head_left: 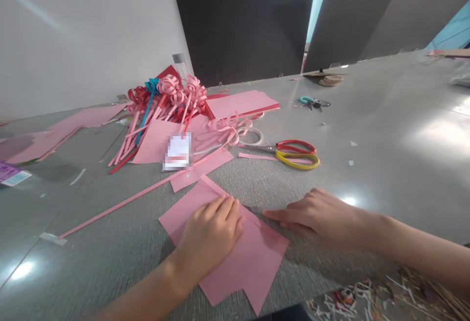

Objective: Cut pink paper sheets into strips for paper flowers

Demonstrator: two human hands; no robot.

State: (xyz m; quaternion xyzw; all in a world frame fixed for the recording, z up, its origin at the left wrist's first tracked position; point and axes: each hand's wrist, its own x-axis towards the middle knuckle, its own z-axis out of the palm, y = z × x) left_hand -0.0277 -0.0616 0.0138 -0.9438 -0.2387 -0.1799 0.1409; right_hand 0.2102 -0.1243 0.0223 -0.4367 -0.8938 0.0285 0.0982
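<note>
A sheet of pink paper (235,262) lies on the grey table, with a narrow fold along its upper right edge and a notch at its lower edge. My left hand (213,228) presses down on it, fingers together and bent at the folded edge. To the right, my right hand (319,218) is closed with its index finger extended along a thin, flat grey strip (253,208), perhaps a blade. The strip reaches the paper's folded edge beside my left fingertips; its other end is hidden in the hand.
Scissors (297,154) with red and yellow handles lie beyond my hands, beside a tape roll (250,136). Behind are curled paper flowers on sticks (165,96), stacked pink paper (242,104) and teal-handled pliers (314,102). A long pink strip (121,204) is taped at left. Paper scraps (348,299) lie below the table edge.
</note>
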